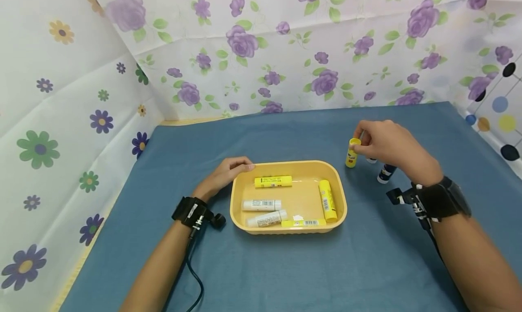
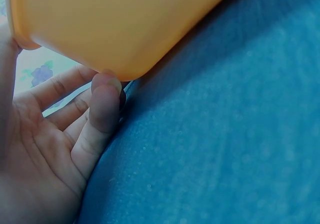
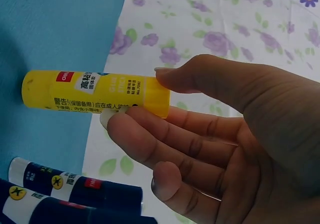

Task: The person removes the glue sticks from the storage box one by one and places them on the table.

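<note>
“deli”, “GLUE STICK” on yellow tube (image 3: 95, 91)

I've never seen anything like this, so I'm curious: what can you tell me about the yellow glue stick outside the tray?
The yellow glue stick is a smooth, slim cylinder, apparently plastic, printed with a small red label, pale "GLUE STICK" lettering and dark Chinese text. It is roughly upright, to the right of the tray, pinched near its upper end by the person's right grip. Whether its lower end touches the blue cloth is unclear.
</note>
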The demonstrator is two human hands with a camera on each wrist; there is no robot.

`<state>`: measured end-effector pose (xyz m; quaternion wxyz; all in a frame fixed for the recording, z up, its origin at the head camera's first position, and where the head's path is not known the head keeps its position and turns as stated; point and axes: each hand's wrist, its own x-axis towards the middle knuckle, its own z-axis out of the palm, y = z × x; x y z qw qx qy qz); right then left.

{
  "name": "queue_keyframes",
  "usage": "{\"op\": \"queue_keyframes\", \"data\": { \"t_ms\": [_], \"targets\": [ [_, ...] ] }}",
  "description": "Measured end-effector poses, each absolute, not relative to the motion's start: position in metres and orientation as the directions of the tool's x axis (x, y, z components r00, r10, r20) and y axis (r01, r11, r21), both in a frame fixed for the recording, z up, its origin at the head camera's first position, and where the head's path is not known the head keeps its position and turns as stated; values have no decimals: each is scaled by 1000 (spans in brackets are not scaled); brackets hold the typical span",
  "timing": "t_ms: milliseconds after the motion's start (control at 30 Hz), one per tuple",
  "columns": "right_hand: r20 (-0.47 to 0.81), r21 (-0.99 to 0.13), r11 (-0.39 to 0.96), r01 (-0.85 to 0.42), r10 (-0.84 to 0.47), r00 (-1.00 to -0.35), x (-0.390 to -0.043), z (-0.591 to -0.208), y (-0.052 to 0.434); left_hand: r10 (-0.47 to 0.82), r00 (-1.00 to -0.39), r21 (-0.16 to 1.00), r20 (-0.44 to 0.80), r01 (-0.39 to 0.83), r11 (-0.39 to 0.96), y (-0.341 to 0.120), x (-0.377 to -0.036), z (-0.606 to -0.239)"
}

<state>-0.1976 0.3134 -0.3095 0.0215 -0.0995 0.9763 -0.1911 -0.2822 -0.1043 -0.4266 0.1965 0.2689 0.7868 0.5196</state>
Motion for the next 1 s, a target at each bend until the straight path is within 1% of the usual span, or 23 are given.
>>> {"op": "queue_keyframes", "data": {
  "t_ms": [133, 467, 700, 867, 1000],
  "targets": [
    [-5, -370, 912, -177, -193, -981, -200, -312, 315, 631, -775, 927, -27, 217, 307, -104, -282, -426],
    [-20, -395, 904, -165, -188, -982, -203, -316, 318, 632, -773, 933, -55, 185, 308, -102, -280, -422],
    [-51, -408, 900, -154, -191, -980, -203, -314, 319, 630, -774, 934, -64, 177, 312, -103, -277, -419],
    [-53, -408, 898, -166, -205, -977, -204, -315, 320, 615, -787, 931, -43, 191, 309, -104, -275, -425],
    [-56, -398, 903, -163, -201, -978, -203, -315, 321, 609, -793, 933, 6, 224, 281, -104, -274, -428]
  ]
}}
